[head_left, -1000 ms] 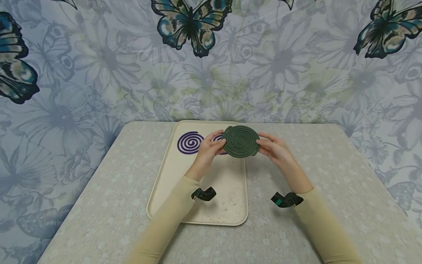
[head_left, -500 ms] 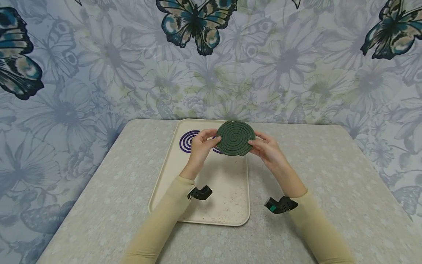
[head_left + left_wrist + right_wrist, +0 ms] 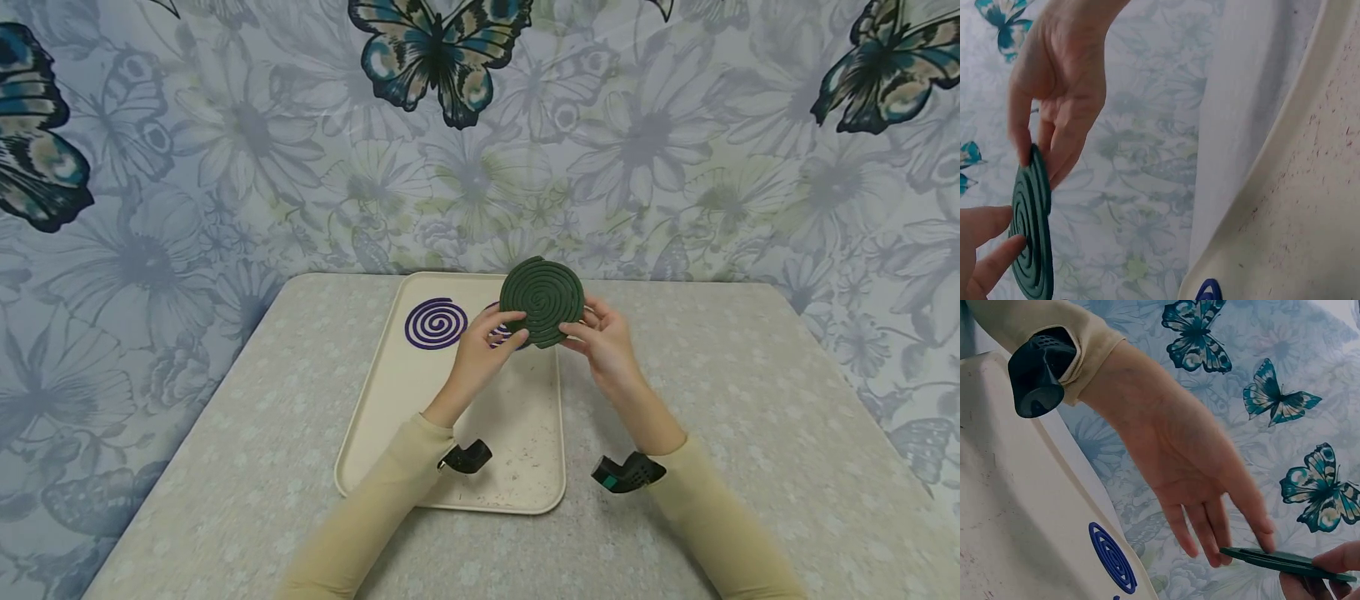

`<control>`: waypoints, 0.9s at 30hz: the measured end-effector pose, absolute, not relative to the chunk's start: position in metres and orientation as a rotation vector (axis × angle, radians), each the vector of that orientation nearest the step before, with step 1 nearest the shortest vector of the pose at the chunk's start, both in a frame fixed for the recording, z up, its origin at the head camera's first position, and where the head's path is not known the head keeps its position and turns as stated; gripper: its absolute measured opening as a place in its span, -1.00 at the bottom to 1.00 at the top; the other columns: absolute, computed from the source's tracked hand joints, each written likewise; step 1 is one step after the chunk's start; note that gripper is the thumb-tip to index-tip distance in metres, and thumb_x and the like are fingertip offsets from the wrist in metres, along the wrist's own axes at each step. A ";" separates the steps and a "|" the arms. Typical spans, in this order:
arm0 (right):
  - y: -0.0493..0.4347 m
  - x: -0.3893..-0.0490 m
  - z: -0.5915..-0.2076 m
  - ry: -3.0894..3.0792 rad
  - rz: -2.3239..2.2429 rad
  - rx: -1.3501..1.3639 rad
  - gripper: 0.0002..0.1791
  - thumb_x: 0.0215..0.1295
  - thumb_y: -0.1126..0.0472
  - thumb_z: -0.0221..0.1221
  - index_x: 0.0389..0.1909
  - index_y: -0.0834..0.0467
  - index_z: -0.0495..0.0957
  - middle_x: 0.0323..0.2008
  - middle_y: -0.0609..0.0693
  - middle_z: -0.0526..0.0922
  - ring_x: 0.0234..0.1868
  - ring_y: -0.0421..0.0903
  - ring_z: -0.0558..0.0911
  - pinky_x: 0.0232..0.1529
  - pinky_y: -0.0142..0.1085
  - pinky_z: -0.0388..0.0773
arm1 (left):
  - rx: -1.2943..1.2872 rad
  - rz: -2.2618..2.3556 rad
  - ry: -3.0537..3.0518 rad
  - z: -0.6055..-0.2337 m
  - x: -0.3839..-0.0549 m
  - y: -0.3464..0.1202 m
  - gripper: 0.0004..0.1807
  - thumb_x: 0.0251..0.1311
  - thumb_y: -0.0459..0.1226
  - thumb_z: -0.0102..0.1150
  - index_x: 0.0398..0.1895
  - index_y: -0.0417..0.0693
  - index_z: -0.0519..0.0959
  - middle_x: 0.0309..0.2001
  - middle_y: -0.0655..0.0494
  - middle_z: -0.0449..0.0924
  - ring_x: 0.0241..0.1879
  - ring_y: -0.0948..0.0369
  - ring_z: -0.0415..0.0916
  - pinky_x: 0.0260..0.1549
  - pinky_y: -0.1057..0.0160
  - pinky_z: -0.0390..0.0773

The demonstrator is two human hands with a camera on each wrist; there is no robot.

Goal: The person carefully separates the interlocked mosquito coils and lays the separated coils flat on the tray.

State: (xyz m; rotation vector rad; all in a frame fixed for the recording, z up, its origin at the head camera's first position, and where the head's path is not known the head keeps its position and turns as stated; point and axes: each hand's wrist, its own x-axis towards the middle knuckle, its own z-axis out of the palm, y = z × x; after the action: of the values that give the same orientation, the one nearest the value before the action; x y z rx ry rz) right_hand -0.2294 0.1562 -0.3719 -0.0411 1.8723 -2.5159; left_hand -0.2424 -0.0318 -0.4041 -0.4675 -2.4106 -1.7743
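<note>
The green coil (image 3: 542, 300), a flat spiral disc, is raised above the far right corner of the tray (image 3: 397, 392), tilted so that its face shows in the head view; edge-on in the wrist views, it appears layered. The left hand (image 3: 483, 346), over the far half of the tray, has its grip grasping the lower left edge of the green coil. The right hand (image 3: 609, 346), beyond the right rim of the tray, has its grip grasping the opposite edge between thumb and fingers. Near the far rim of the tray lie a purple coil (image 3: 436, 323), fully visible, and to its right a second purple coil (image 3: 501, 331), partly hidden by the left hand and the green coil. Dark specks (image 3: 525, 467) are scattered on the near right area of the tray. The counter (image 3: 712, 358) carries the tray; a butterfly-patterned backdrop (image 3: 600, 167) stands behind it.
</note>
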 end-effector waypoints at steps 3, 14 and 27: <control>0.152 -0.229 -0.375 1.920 -2.486 -0.075 -0.49 0.17 0.59 0.04 0.18 0.34 0.29 -0.23 -0.17 0.60 -0.27 -0.30 0.67 -0.29 -0.44 0.67 | -0.516 -1.765 -2.451 -0.405 -0.238 -0.027 -0.58 0.23 -0.17 0.21 0.16 -0.01 0.53 0.43 -0.16 0.13 0.37 -0.05 0.23 0.21 -0.07 0.44; 0.150 -0.223 -0.375 2.047 -2.346 -0.378 -0.54 0.30 0.40 0.09 0.22 0.22 0.29 -0.03 -0.11 0.50 -0.06 -0.26 0.57 -0.13 -0.39 0.64 | -0.604 -1.826 -2.403 -0.401 -0.230 -0.023 -0.45 0.23 -0.16 0.22 0.30 0.07 0.37 0.48 -0.08 0.06 0.49 0.05 -0.01 0.28 0.11 0.40; 0.154 -0.220 -0.370 2.048 -2.265 -0.786 -0.39 0.39 0.27 0.06 0.40 0.21 0.10 0.23 -0.06 0.37 0.12 -0.22 0.52 0.04 -0.31 0.61 | -0.673 -1.978 -2.308 -0.388 -0.231 -0.034 -0.49 0.26 -0.35 0.15 0.29 -0.06 0.39 0.47 -0.02 0.11 0.11 -0.02 0.54 0.07 0.05 0.58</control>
State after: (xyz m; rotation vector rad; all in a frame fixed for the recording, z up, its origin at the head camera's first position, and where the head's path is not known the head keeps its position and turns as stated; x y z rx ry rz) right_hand -0.2200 0.1544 -0.3702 -0.7861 2.0481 -2.2645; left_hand -0.2313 -0.0338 -0.3878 -0.6725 -2.3080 -1.9784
